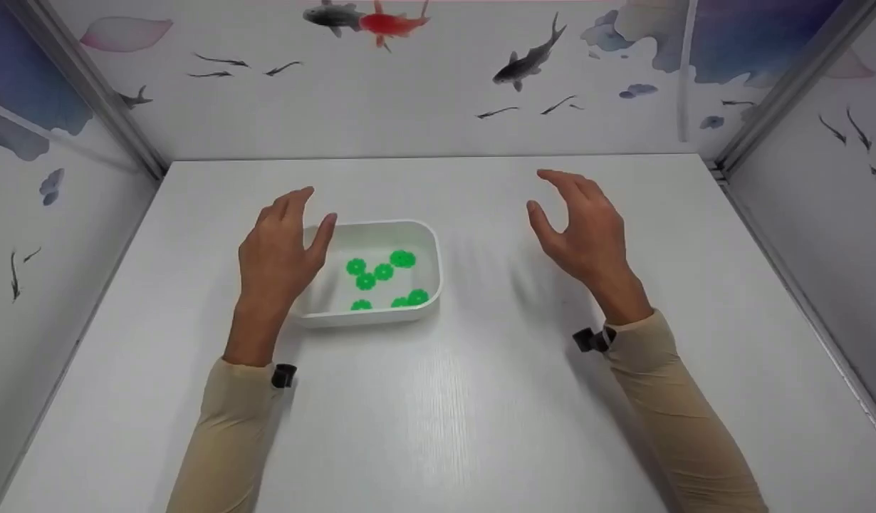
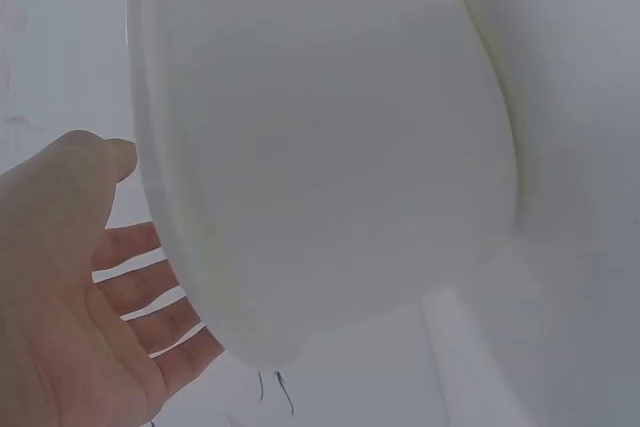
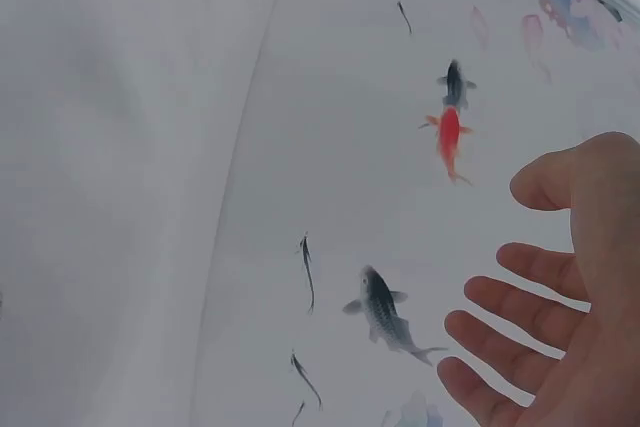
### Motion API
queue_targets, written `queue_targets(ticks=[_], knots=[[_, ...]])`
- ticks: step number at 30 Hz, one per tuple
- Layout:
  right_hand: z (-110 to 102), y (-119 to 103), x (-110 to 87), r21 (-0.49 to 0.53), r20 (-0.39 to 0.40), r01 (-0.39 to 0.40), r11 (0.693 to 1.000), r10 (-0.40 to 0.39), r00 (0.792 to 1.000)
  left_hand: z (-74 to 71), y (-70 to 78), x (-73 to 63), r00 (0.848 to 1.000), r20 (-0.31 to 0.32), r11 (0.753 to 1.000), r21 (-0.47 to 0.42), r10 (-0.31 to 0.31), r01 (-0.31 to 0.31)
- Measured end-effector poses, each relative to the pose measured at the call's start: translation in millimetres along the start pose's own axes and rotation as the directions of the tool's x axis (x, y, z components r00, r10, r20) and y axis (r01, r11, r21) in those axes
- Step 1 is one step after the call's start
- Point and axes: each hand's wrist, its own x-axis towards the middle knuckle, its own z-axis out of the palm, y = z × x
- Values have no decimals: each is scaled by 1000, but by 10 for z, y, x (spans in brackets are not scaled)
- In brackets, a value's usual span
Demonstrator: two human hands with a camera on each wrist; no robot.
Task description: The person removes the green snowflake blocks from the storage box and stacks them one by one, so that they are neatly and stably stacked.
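Note:
A white rectangular tray [image 1: 438, 267] with rounded corners stands left of the table's middle. Several green flower-shaped pieces [image 1: 384, 271] lie scattered on its floor. My left hand [image 1: 278, 249] hovers over the tray's left end, thumb and fingers spread apart with nothing between them. In the left wrist view the tray's outer wall [image 2: 330, 147] hides the tips of some fingers; I cannot tell whether they touch it. Well to the right of the tray, my right hand [image 1: 587, 231] is held above the table, its fingers loosely spread and holding nothing.
The white table [image 1: 409, 413] is bounded by a back panel [image 1: 409, 107] and side panels painted with fish and watercolour patches. Metal frame posts [image 1: 100, 92] stand at the back corners. A small black device [image 1: 284, 375] sits at each wrist.

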Motion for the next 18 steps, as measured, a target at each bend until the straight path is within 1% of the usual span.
queue_targets(ticks=[4,10,14,18], knots=[[5,-69,-26,15,8,18,1000,-18,1000,-3,-64,-41,1000,25,1000,16,0,-1],[41,-187,-48,59,36,60,996,-63,997,13,-181,-108,997,82,999,38,5,-8],[71,-260,-53,72,61,95,993,-100,993,25,-248,-122,993,113,999,32,-23,19],[117,-324,-67,82,79,112,990,-118,990,12,-280,-121,988,145,998,14,-59,58]])
